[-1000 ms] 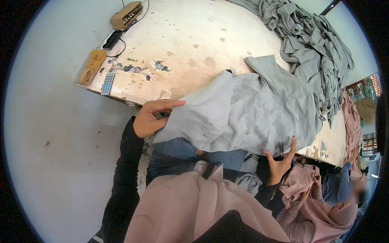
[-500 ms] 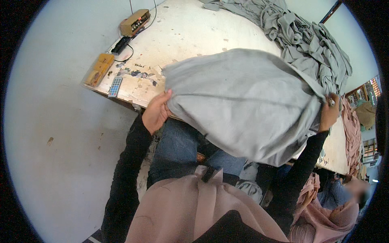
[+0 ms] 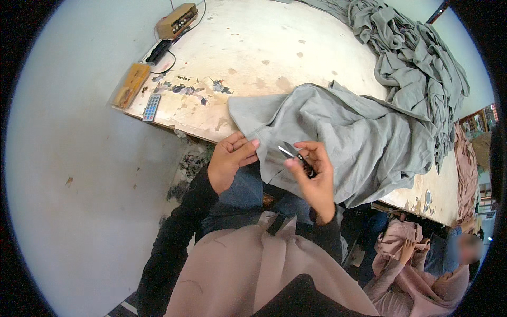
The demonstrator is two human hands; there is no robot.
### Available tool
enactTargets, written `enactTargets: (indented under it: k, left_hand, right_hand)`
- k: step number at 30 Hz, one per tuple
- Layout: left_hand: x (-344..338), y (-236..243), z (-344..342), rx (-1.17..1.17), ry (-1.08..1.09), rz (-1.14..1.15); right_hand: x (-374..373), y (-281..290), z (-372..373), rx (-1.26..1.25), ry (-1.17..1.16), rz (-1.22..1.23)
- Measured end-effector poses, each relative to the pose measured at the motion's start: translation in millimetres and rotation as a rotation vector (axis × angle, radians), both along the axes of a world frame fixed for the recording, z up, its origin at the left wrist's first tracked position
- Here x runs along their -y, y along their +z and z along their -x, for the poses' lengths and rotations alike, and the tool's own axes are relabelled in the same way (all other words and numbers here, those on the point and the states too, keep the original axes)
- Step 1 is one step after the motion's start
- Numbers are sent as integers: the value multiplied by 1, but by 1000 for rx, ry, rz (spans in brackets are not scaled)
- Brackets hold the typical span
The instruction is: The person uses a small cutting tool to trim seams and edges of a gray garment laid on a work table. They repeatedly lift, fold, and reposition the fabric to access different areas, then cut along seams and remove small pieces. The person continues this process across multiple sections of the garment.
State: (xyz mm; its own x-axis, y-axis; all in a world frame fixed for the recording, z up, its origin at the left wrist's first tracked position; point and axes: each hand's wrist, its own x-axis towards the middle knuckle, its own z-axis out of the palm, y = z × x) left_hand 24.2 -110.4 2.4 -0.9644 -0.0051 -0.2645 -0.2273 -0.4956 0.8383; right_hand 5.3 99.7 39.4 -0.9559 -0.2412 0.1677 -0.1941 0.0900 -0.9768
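A piece of grey cloth (image 3: 354, 137) lies in loose folds over the near edge of the table, part of it hanging down toward my lap. My left hand (image 3: 226, 165) pinches its left edge between thumb and fingers. Small black thread snips (image 3: 306, 167) are in my right hand (image 3: 318, 185), held just right of that edge. Their two blades point up and left toward the cloth by my left fingertips and look slightly apart. Whether the blades touch any thread is too small to make out.
The pale, stained table (image 3: 253, 58) carries a long heap of grey cloth (image 3: 417, 68) at the far right. At its left stand a brown box-shaped device (image 3: 174, 20), a yellow case (image 3: 132, 85) and a remote control (image 3: 151, 108). Another person (image 3: 417, 269) handles pink cloth at lower right.
My right hand has let go of the cloth's far right side and come left, with the snips now showing. The cloth, stretched out before, has sunk into folds. My left hand shifted slightly right.
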Motion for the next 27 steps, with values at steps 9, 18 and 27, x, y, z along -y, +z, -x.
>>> enactTargets:
  k: [9,18,27]
  left_hand:
    - [-23,5,-22,-79,-56,-10]
    - [-21,2,-23,-79,-56,-41]
    - [-23,3,-24,-114,-49,-32]
  right_hand:
    - [23,-18,-6,-237,-114,-224]
    - [25,-13,-9,-257,-153,-270]
    - [27,-11,-8,-258,-170,-306]
